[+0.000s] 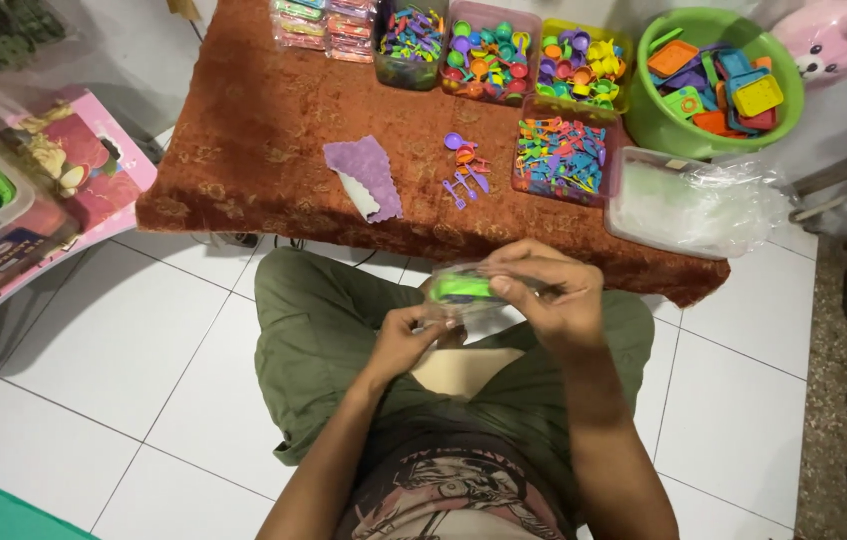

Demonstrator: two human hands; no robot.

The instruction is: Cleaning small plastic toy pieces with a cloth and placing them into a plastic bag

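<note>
Both hands grip a small clear plastic bag [469,290] with a bright green flat plastic piece inside, held over the lap: the left hand [406,340] pinches its lower edge and the right hand [549,295] closes over its top. Beyond the hands, the desk under a rust-brown patterned cloth [244,150] carries a crinkled purple fabric scrap [369,170] and loose small purple and orange plastic utensils [464,165]. Farther off stand clear rectangular tubs of multicoloured plastic toys [489,60], a round green plastic basin [664,125] and, right of the hands, a clear box of plastic bags [689,205].

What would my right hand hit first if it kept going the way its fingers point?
Probably the left hand: the right hand points leftward across the clear packet both hold, though depth is unclear.
</note>
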